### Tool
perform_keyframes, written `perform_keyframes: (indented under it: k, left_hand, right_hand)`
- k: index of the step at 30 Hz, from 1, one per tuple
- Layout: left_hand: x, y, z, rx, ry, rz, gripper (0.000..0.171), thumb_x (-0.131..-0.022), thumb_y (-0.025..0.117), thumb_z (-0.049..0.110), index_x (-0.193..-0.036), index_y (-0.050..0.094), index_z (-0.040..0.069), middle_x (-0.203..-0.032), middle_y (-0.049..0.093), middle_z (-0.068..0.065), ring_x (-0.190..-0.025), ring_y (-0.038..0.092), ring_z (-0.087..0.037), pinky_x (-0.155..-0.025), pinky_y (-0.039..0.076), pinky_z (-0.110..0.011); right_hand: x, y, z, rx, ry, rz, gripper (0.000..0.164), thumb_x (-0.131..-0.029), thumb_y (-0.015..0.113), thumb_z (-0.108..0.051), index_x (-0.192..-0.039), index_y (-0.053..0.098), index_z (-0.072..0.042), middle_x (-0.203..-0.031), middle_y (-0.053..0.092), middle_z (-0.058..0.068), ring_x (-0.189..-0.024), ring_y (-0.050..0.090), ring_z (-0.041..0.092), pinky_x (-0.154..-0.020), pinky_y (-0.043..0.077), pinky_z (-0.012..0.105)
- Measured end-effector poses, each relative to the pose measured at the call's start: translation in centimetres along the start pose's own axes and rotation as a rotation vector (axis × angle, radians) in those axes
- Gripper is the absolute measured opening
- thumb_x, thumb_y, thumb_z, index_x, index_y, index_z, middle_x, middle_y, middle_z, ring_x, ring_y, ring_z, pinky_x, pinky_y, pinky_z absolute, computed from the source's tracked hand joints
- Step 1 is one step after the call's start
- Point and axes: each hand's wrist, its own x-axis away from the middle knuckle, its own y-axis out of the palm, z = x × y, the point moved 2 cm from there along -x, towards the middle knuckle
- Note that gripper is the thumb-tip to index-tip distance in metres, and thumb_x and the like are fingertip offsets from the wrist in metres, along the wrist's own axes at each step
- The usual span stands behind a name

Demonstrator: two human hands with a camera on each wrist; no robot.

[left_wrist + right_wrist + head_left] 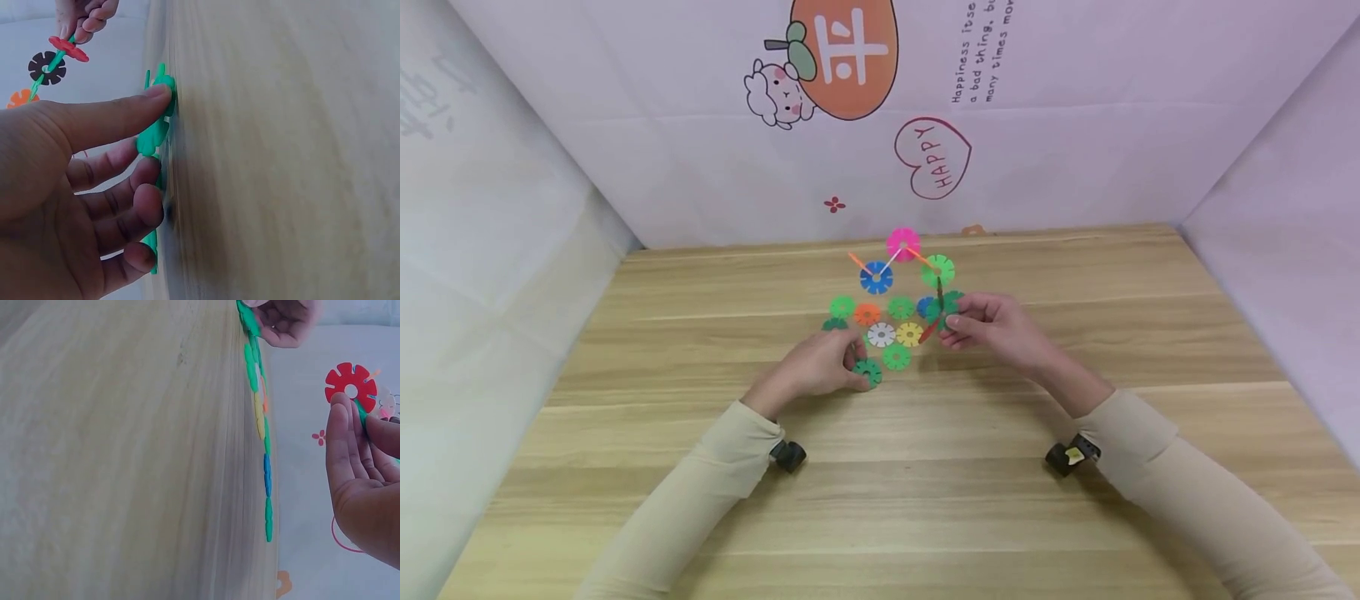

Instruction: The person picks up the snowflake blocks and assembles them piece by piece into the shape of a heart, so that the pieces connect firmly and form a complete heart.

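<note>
My left hand [827, 362] pinches a dark green notched plastic disc [868, 373] between thumb and fingers, low at the near edge of a flat group of discs. In the left wrist view the thumb lies across this green disc [156, 128]. My right hand [1003, 329] holds up a chain of interlocked discs by a green one [360, 415], pinched between thumb and fingers. Beside that grip is a red disc [351, 386]; a black disc [47, 68], a light green disc [937, 271], a pink disc [903, 245] and a blue disc [876, 277] belong to the chain.
Flat on the wooden table [910, 500] lie several more discs, among them an orange disc [867, 314], a white disc [882, 335], a yellow disc [910, 335] and a light green disc [897, 357]. A printed white cloth [700, 167] rises behind the table's far edge.
</note>
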Motion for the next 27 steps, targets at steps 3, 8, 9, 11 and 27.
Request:
perform_keyframes:
  k: [3,8,9,11,27]
  left_hand:
    - [0.13,-0.01,0.14,0.018,0.007,0.012,0.032,-0.086,0.088,0.021,-0.105,0.063,0.015,-0.093,0.065,-0.002,-0.085,0.059,-0.02,-0.077,0.048,-0.035]
    - [0.39,-0.17,0.23,0.13,0.01,0.029,0.026,-0.089,0.085,0.011,-0.105,0.064,0.013,-0.095,0.067,-0.003,-0.088,0.061,-0.019,-0.077,0.05,-0.034]
    - [0.45,-0.22,0.24,0.155,0.012,0.032,0.025,-0.089,0.084,0.01,-0.107,0.066,0.012,-0.095,0.067,-0.003,-0.089,0.061,-0.019,-0.078,0.05,-0.034]
    - [0.51,-0.3,0.23,0.187,0.02,0.04,0.025,-0.09,0.083,0.009,-0.111,0.07,0.011,-0.097,0.067,-0.003,-0.09,0.061,-0.018,-0.08,0.051,-0.033]
    - [0.91,-0.32,0.37,0.266,0.14,0.105,0.008,-0.098,0.075,0.013,-0.092,0.078,0.008,-0.09,0.069,-0.001,-0.081,0.057,-0.016,-0.07,0.048,-0.03]
  right_hand:
    - [-0.03,0.05,0.02,-0.002,-0.006,0.003,0.018,-0.105,0.058,0.0,-0.117,0.06,0.014,-0.1,0.077,0.021,-0.091,0.077,0.023,-0.089,0.061,0.047]
    - [-0.11,0.06,0.1,-0.006,-0.022,0.004,0.018,-0.106,0.058,0.0,-0.117,0.059,0.014,-0.098,0.078,0.017,-0.091,0.077,0.023,-0.087,0.062,0.044]
    - [-0.11,0.07,0.11,-0.008,-0.024,0.003,0.018,-0.106,0.058,0.0,-0.117,0.059,0.013,-0.097,0.078,0.016,-0.091,0.077,0.024,-0.087,0.062,0.044]
    - [-0.09,0.08,0.09,-0.01,-0.027,0.002,0.018,-0.106,0.058,-0.001,-0.117,0.059,0.013,-0.097,0.078,0.017,-0.092,0.077,0.026,-0.087,0.062,0.044]
    - [-0.08,0.42,-0.03,-0.009,-0.021,0.011,0.018,-0.106,0.057,-0.001,-0.118,0.058,0.014,-0.098,0.078,0.017,-0.091,0.078,0.024,-0.088,0.062,0.045]
